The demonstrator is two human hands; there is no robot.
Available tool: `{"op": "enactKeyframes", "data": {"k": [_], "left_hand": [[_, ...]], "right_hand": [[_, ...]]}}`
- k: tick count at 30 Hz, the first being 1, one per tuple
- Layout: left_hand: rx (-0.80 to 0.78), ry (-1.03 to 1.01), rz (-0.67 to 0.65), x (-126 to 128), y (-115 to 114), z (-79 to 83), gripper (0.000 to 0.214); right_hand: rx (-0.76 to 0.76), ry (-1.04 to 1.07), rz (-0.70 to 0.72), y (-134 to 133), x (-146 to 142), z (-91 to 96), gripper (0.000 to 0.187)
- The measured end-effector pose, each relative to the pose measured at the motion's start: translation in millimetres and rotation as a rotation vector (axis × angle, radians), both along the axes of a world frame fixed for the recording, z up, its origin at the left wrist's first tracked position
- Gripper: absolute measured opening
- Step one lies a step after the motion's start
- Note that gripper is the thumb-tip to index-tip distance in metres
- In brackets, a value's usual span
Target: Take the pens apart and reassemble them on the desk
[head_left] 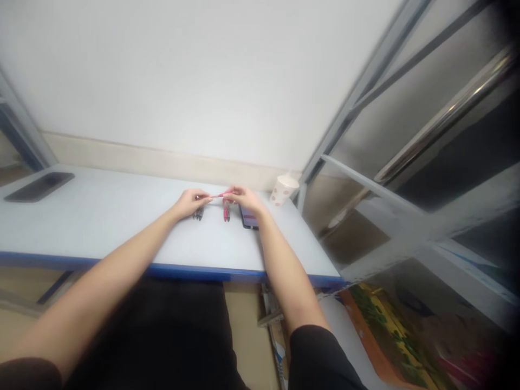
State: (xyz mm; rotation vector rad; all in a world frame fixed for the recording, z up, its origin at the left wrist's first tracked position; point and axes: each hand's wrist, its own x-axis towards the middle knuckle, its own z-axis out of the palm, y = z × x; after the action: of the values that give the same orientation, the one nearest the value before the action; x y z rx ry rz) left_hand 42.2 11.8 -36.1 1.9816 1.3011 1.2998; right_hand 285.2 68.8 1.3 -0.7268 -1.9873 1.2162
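Above the desk, a thin red pen (219, 195) spans the gap between my two hands. My left hand (190, 203) pinches its left end between thumb and fingertips. The other end sits in the closed fingers of my right hand (245, 198). Several black pens (198, 213) lie side by side on the desk just under my left hand. Red pens (226, 213) lie below my right hand, partly hidden by it. Beside them is a phone or small tablet (249, 219) with a lit screen, partly covered by my right wrist.
A white paper cup (283, 189) with a spotted print and a straw stands at the desk's (114, 216) back right corner. A dark flat tablet-like object (39, 186) lies at the far left. Metal frame posts (345, 124) rise at both ends, and a wall closes the back.
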Motion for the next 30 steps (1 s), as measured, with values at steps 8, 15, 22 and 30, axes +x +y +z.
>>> {"op": "enactKeyframes", "data": {"k": [8,15,22,30], "left_hand": [[0.035,-0.049,0.027,1.6,0.8,3.4,0.038],[0.007,-0.09,0.03,1.3,1.3,2.7,0.038],[-0.094,-0.223,0.007,0.4,-0.7,4.2,0.043],[-0.112,-0.34,0.101,-1.2,-0.2,8.0,0.049]], "right_hand": [[-0.012,-0.159,-0.105,-0.3,-3.6,0.5,0.05],[0.036,-0.079,-0.075,3.1,0.7,1.9,0.043],[0.059,-0.109,-0.042,9.2,2.8,-2.7,0.036],[0.012,-0.108,-0.013,2.9,1.3,3.9,0.036]]}}
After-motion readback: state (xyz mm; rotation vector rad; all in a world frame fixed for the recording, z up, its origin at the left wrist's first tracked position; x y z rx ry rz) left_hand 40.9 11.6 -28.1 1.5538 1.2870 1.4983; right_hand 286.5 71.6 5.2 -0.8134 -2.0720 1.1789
